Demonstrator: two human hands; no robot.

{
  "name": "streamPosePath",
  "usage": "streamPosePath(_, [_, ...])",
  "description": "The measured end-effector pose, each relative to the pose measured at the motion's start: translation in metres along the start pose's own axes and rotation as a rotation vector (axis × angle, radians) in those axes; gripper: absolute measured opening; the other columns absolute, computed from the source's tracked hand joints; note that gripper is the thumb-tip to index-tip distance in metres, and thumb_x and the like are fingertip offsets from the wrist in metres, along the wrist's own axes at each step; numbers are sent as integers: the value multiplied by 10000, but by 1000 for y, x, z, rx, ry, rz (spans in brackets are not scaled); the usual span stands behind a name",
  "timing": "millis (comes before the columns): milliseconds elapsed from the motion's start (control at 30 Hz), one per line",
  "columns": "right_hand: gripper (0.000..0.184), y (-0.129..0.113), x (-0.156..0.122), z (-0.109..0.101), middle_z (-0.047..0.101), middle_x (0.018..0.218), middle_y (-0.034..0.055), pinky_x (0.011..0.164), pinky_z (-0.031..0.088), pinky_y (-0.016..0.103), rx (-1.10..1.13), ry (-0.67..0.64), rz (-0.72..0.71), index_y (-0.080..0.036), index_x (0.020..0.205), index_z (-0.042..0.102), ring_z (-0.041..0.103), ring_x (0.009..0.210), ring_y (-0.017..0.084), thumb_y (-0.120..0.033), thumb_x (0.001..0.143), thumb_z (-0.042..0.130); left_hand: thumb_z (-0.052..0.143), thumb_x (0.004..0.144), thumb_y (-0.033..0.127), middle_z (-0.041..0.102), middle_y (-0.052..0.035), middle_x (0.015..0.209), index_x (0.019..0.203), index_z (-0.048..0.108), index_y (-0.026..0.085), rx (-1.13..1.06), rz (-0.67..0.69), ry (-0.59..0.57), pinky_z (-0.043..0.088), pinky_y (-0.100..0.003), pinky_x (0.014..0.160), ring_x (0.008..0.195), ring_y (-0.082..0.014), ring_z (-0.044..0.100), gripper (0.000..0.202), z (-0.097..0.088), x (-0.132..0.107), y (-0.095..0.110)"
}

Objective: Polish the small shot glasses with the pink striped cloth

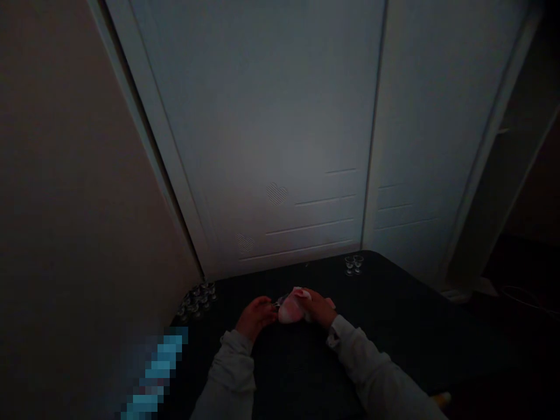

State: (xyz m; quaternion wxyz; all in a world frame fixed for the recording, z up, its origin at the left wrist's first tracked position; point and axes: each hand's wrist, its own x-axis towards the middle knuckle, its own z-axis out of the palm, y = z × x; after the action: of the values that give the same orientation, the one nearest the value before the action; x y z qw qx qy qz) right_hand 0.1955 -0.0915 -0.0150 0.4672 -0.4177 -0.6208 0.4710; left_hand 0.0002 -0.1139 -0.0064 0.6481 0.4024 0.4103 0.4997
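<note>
Above the middle of the dark table (pixel 301 373), my right hand (pixel 321 309) is closed around a pink and white cloth (pixel 292 309). My left hand (pixel 259 317) is closed on a small clear glass (pixel 277 304), seemingly by its foot or stem. The glass's bowl end is against or inside the cloth, so most of it is hidden. Both hands are close together, with the cloth between them.
Several small stemmed glasses (pixel 196 298) stand grouped at the table's left edge. Two more stemmed glasses (pixel 353 265) stand at the far right corner. White sliding doors (pixel 271 128) rise behind the table, and a wall (pixel 79 192) borders the left.
</note>
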Motion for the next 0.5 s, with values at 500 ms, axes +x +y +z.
streamPosePath(500, [639, -20, 0, 8, 550, 1038, 66, 851, 341, 260, 64, 320, 99, -148, 1109, 472, 490, 973, 163, -572, 748, 159, 639, 586, 217, 598, -40, 696, 843, 452, 146, 14, -41, -10, 451, -271, 611, 583, -123, 578, 325, 0, 5, -5])
